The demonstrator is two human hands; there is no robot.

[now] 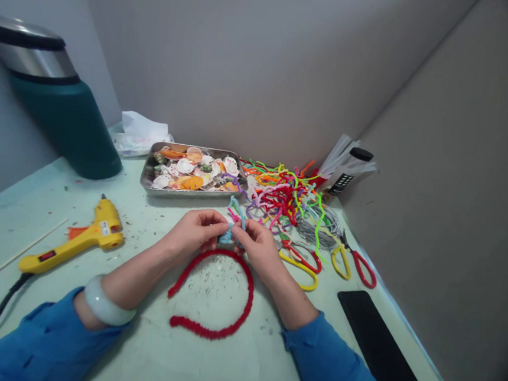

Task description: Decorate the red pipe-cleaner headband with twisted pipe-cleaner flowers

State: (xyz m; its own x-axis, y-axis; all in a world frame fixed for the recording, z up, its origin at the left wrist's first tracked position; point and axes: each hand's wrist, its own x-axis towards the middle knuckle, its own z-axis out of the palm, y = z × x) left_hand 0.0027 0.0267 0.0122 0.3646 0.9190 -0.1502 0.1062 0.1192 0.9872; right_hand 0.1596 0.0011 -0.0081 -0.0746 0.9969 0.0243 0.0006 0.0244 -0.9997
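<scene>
Both hands meet over the middle of the table, fingers pinched on a small piece of light blue pipe cleaner (227,234). My left hand (197,231) grips it from the left, thumb and forefinger together. From the right, my right hand (258,244) pinches the same piece; a loose light blue end sticks up above the fingertips, with a pink bit beside it. The exact shape between the fingers is partly hidden. Just below the hands, a red fuzzy headband (251,300) lies on the table, its two ends pointing left.
A metal tray (186,195) of seashells stands behind the hands. Tangled colourful pipe cleaners (280,196), wire coils (322,226) and scissors (365,270) lie right. A yellow glue gun (94,233), thin stick (17,257) and teal bottle (68,121) are left. A black strip (383,344) lies near the right edge.
</scene>
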